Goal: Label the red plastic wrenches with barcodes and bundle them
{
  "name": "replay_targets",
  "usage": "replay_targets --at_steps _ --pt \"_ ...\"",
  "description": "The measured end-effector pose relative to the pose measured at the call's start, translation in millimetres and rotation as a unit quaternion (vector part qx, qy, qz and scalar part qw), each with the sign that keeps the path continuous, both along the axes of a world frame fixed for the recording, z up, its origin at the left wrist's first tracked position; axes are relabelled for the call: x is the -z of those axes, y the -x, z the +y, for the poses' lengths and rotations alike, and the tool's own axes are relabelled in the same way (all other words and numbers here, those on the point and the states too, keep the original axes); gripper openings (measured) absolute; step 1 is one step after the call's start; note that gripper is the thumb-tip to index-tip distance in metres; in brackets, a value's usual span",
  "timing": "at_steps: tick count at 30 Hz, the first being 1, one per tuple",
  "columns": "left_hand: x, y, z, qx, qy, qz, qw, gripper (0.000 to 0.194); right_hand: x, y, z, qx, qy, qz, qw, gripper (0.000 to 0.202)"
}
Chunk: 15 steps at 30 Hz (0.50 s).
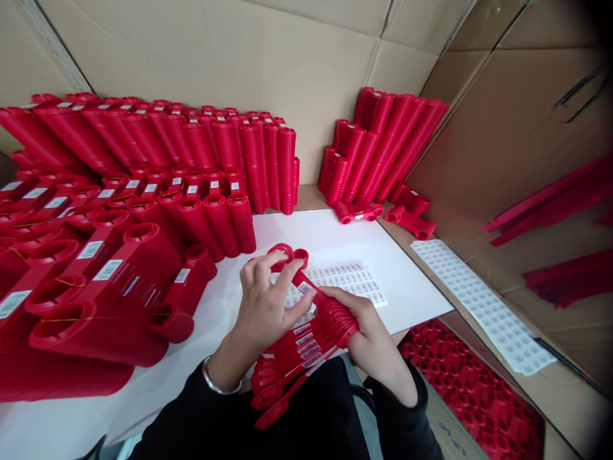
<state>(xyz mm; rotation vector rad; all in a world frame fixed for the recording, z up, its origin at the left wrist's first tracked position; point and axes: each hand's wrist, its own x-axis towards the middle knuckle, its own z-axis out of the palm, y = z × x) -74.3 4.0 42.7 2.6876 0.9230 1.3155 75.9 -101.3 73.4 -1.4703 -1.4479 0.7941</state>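
Observation:
A fanned stack of red plastic pieces with ring-shaped ends is gripped at one side by my right hand, fingers wrapped round it. White barcode labels show on several of these pieces. My left hand is over the far end of the top piece, thumb and index finger spread apart. Its thumb tip is at the barcode label on that piece. Beyond the hands, a sheet of barcode labels lies on the white board, partly covered by the hands and the pieces.
Tall bundles of labelled red pieces crowd the left and back. More bundles lean at the back right, near loose pieces. Label strips lie right, above a box of red pieces. Cardboard walls surround the table.

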Motion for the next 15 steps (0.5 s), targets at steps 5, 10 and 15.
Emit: replay_targets --at_steps 5,10,15 --pt "0.8 -2 6 -0.057 0.031 -0.022 0.998 0.029 2.0 2 1 -0.012 -0.004 0.004 1.000 0.060" --pt "1.2 4 16 -0.082 0.055 -0.103 0.990 0.020 9.8 3 1 -0.015 0.007 0.028 0.999 0.051" --pt "-3.4 10 16 0.027 0.216 -0.247 0.944 0.015 12.7 -1 -2 0.018 0.010 0.020 1.000 0.044"
